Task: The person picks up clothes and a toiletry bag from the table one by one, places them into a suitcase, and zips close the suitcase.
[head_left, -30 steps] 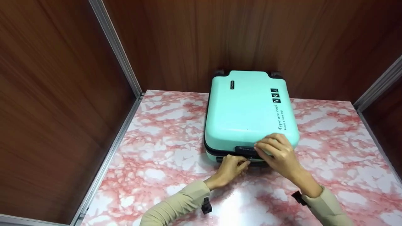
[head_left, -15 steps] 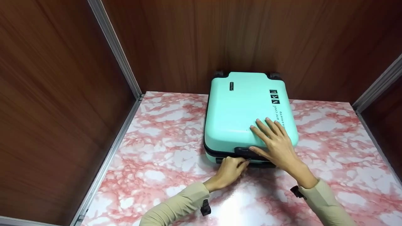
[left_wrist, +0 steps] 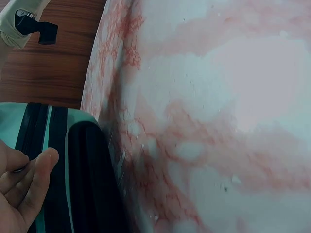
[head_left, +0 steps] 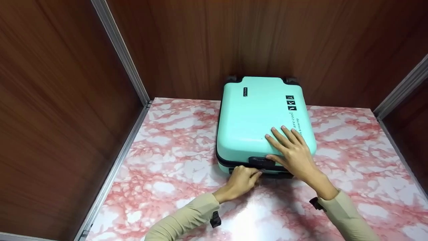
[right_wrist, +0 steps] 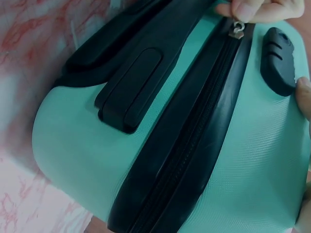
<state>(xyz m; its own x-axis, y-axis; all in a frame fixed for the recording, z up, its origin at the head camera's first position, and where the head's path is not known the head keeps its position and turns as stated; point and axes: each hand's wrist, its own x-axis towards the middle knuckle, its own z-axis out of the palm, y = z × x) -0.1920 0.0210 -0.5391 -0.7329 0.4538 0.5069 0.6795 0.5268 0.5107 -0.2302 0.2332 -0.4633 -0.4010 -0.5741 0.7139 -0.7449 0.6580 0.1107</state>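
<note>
A mint-green hard-shell suitcase (head_left: 260, 113) lies flat, its handle side facing me. My left hand (head_left: 241, 182) pinches the zipper pull (right_wrist: 236, 31) on the front seam between thumb and index finger. In the right wrist view the black zipper (right_wrist: 192, 141) runs shut away from that pull toward the lower corner. My right hand (head_left: 296, 154) rests on the lid's near right part with spread fingers, its thumb by the black combination lock (head_left: 259, 161). Just below the seam sits the black carry handle (right_wrist: 131, 92), mostly hidden behind my hands in the head view.
The suitcase stands on a red-and-white marbled tabletop (head_left: 167, 150). Its wheels (head_left: 232, 79) are close to the brown wood-grain back wall (head_left: 187, 50). A matching panel (head_left: 67, 117) with a metal edge rail bounds the left side, another the right.
My right hand has gone from bent fingers at the lock to lying spread on the lid, where it has stayed. My left hand has shifted slightly left along the seam with the zipper pull.
</note>
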